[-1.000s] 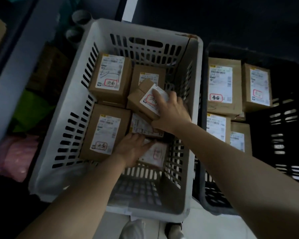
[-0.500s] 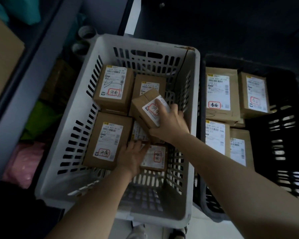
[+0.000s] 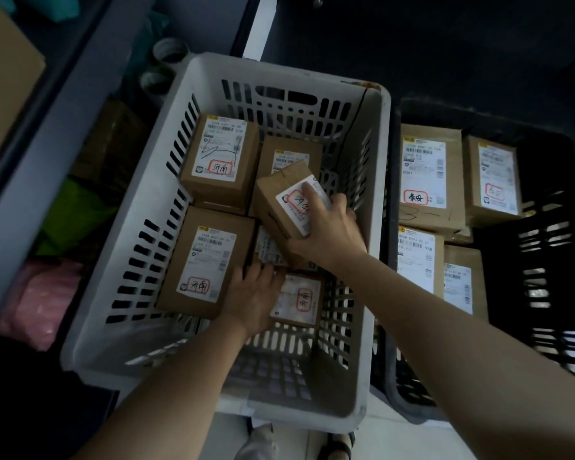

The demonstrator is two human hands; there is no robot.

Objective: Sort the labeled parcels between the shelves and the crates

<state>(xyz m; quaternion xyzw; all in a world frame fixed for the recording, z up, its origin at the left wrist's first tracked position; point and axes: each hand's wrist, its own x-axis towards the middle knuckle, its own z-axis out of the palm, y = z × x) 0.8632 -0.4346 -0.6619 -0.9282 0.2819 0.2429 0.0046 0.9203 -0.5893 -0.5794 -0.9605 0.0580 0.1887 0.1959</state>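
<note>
Cardboard parcels (image 3: 213, 161) with white labels fill a white slatted crate (image 3: 380, 194) at the centre of the frame. The right hand (image 3: 326, 227) grips a tilted parcel (image 3: 276, 207) raised above the others, fingers curled over its label. The left hand (image 3: 253, 297) lies flat, fingers straight, against a small parcel (image 3: 301, 300) at lower centre. More labelled parcels sit in a black crate (image 3: 551, 247) at the right.

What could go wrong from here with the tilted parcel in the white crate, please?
The right hand grips the tilted parcel near one end; it might slip onto the parcels beneath.
The left hand lies flat beside its lower corner and could get pinched.
The right fingers cover part of its label, inviting a misread.
</note>
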